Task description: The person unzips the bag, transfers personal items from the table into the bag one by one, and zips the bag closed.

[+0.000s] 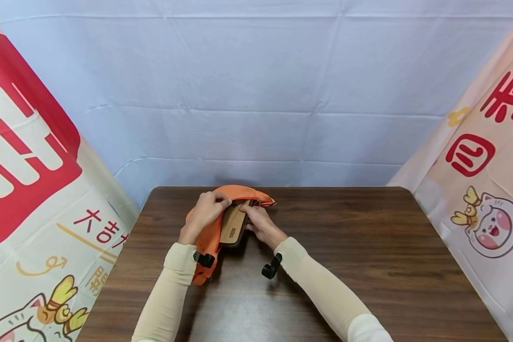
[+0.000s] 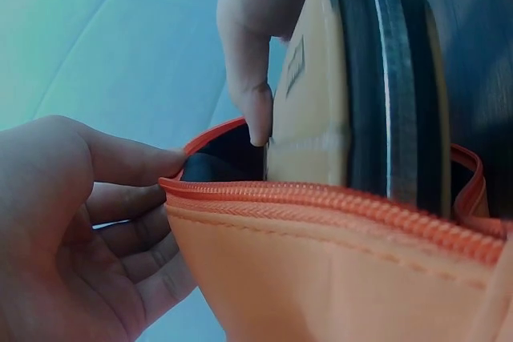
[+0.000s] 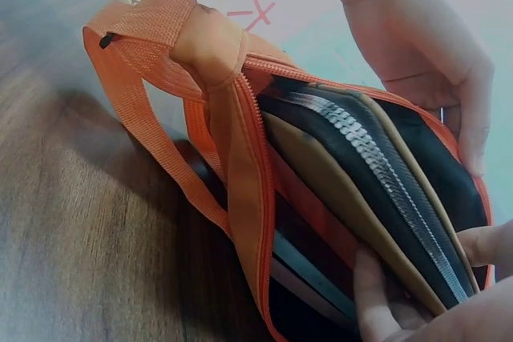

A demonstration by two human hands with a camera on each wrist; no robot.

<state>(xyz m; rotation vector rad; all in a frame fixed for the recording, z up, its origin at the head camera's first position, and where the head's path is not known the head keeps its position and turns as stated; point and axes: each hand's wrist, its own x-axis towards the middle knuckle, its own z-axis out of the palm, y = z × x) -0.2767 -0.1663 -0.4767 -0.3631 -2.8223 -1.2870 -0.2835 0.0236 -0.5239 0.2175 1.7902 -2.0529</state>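
An orange zip bag (image 1: 206, 240) with a strap lies at the left half of the table, its zipped mouth spread apart. Partway inside its opening sits a tan wallet (image 1: 232, 227) with a black edge and a silver zip, tilted. My left hand (image 1: 207, 209) pinches the rim of the bag between thumb and fingers. With thumb and fingers on either side, my right hand (image 1: 260, 224) grips the wallet; in the right wrist view its fingers reach into the bag. Beside the wallet, grey flat edges (image 3: 313, 282) show in the bag, their kind unclear.
The dark wooden table (image 1: 346, 247) extends to the right of the bag. Behind it hangs a pale cloth (image 1: 256, 95), with printed cloths (image 1: 30, 199) at the sides. An orange webbing strap (image 3: 132, 110) loops out over the tabletop. Black camera mounts (image 1: 271, 267) sit on both wrists.
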